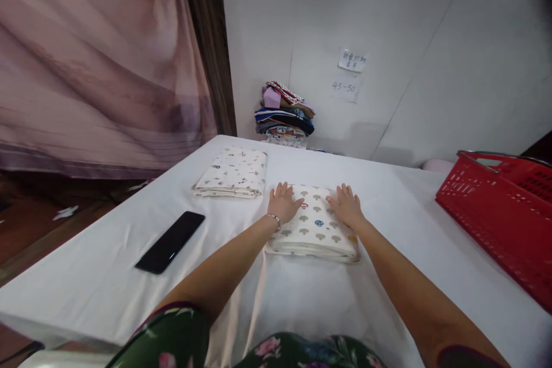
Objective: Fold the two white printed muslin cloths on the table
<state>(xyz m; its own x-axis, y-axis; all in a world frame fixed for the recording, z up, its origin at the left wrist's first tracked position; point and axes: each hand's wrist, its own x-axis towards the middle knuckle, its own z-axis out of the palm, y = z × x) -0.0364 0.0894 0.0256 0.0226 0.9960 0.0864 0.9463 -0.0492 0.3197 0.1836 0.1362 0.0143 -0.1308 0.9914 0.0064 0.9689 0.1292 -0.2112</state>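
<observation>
A folded white cloth [311, 236] printed with grey mushrooms and a few coloured ones lies on the white-covered table [241, 299] in front of me. My left hand [283, 204] rests on its far left part, fingers spread, with a bracelet at the wrist. On the far right part lies my right hand [347, 207], flat and with fingers apart. Neither hand grips anything. Beyond and to the left of my left hand is a second folded white cloth [235, 171] with a small dark print, which neither hand touches.
A black phone [171, 242] lies on the table at left. The red plastic basket [495, 218] stands at the right edge. Behind the table, a stack of folded clothes [284, 115] leans near the wall. Paper notes [347, 86] hang above; a pink curtain [99, 63] covers the left.
</observation>
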